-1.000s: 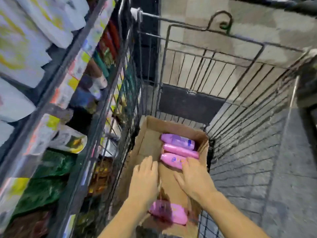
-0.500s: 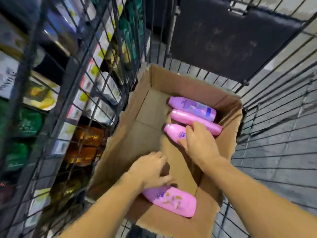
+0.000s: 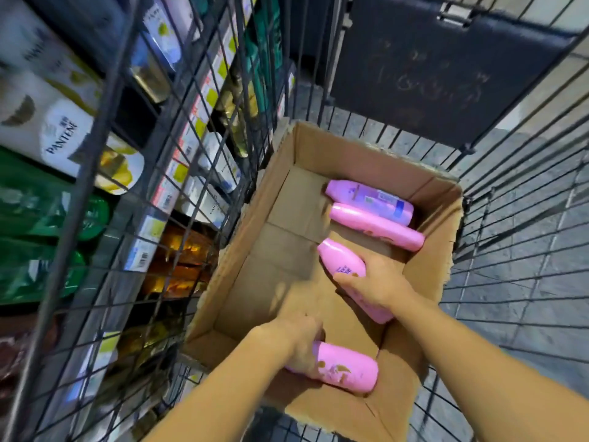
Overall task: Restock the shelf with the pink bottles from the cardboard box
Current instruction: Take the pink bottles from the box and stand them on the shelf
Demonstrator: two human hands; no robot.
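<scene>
An open cardboard box (image 3: 255,237) sits in a wire cart and holds several pink bottles. My right hand (image 3: 377,282) grips one pink bottle (image 3: 342,261) at the box's right side, its cap pointing to the upper left, lifted a little off the bottom. My left hand (image 3: 299,338) grips another pink bottle (image 3: 344,371) near the box's front wall. Two more pink bottles (image 3: 373,199) (image 3: 379,226) lie side by side at the far right corner.
The wire cart wall (image 3: 178,154) stands between the box and the store shelf (image 3: 165,193) on the left, which carries shampoo bottles and price tags. A dark panel (image 3: 439,74) closes the cart's far end. Grey paved floor (image 3: 526,266) shows through the right wall.
My right hand has closed round the third bottle and raised it from the row. My left hand has wrapped round the front bottle. The camera has tilted further down over the box.
</scene>
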